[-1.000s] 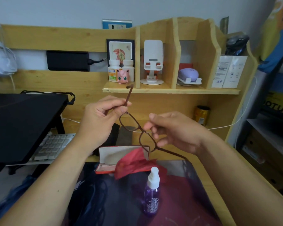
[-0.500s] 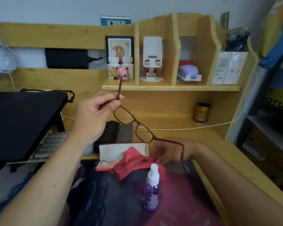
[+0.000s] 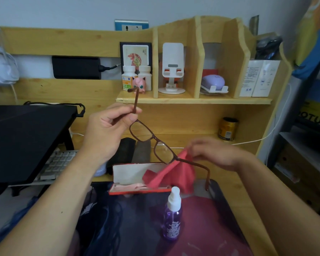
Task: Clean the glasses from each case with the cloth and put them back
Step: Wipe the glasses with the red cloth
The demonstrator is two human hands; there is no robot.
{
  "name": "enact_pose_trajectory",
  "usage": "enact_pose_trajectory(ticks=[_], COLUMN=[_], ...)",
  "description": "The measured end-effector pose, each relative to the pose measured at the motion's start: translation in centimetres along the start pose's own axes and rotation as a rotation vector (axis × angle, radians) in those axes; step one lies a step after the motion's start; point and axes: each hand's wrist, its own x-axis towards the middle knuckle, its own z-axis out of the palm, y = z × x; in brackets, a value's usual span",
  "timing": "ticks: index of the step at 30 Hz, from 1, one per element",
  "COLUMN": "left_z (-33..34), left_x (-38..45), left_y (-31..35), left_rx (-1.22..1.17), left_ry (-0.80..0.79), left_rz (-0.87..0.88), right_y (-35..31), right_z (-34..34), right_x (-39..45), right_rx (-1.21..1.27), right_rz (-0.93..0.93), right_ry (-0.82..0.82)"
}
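My left hand [image 3: 107, 132] pinches one temple arm of the brown-framed glasses [image 3: 152, 140] and holds them in the air above the desk, both arms unfolded. My right hand [image 3: 216, 154], blurred by motion, grips the red cloth [image 3: 175, 172] by its top and lifts it just behind the glasses' right lens; the cloth's lower end still hangs over the open red case [image 3: 137, 179]. Two dark closed cases [image 3: 131, 150] lie behind the red one.
A purple spray bottle [image 3: 172, 217] stands on the dark desk mat in front of the case. A black laptop stand [image 3: 26, 137] with a keyboard under it fills the left. A wooden shelf [image 3: 192, 100] with small items runs behind; a gold can [image 3: 227, 129] sits below it.
My right hand let go of the glasses, dropped to the red cloth on the case and has now lifted it up. My left hand keeps holding the glasses, slightly higher.
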Motion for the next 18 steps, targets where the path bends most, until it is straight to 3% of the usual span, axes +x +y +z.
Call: enact_pose_trajectory(ticks=[3, 5, 7, 12, 16, 18], left_z=[0.1, 0.3, 0.5, 0.7, 0.5, 0.5], left_x=[0.1, 0.1, 0.1, -0.1, 0.0, 0.1], left_y=[0.1, 0.1, 0.0, -0.1, 0.0, 0.1], left_rx=[-0.003, -0.007, -0.005, 0.005, 0.032, 0.036], left_ry=[-0.013, -0.025, -0.033, -0.031, -0.019, -0.015], left_rz=[0.005, 0.021, 0.038, 0.022, 0.029, 0.04], right_y=[-3.4, -5.3, -6.6, -7.3, -6.3, -6.2], right_z=[-1.6, -1.8, -1.4, 0.8, 1.2, 1.4], right_x=[-1.4, -2.1, -2.6, -2.8, -2.1, -1.9], right_rx=[0.307, 0.21, 0.035, 0.24, 0.375, 0.453], right_rz=[-0.033, -0.011, 0.028, -0.035, -0.039, -0.061], right_ry=[0.266, 0.421, 0.471, -0.044, -0.222, -0.208])
